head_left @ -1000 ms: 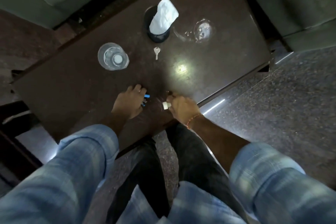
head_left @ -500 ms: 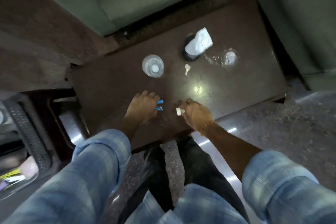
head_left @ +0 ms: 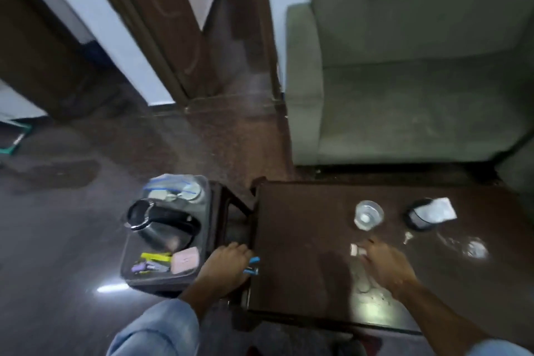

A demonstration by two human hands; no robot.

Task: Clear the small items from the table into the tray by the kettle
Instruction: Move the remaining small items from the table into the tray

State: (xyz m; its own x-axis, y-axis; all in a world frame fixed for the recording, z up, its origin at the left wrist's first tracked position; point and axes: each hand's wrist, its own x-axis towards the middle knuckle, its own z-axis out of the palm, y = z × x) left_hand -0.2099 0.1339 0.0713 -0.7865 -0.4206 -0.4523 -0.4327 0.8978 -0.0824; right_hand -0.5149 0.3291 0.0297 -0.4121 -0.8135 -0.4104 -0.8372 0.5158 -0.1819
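Note:
My left hand (head_left: 226, 264) grips small blue items (head_left: 252, 265) at the left edge of the dark table (head_left: 303, 225), between the table and the dark tray (head_left: 127, 266). The tray holds a steel kettle (head_left: 161, 224), a pink case (head_left: 185, 261), yellow and purple bits, and plastic bags at its far end. My right hand (head_left: 384, 263) is over the table with a small white item (head_left: 356, 249) in its fingertips. A key (head_left: 408, 237) lies on the table to the right of that hand.
On the table stand a clear glass (head_left: 368, 214), a black cup holding white tissue (head_left: 422, 218) and a clear glass lid or ashtray (head_left: 474, 248). A green sofa (head_left: 419, 81) stands behind the table, a wooden door at the back left. The floor is polished stone.
My view has swung left and up, bringing the tray and kettle into sight. My left hand moved with the blue items to the table's left edge. My right hand still holds the white item.

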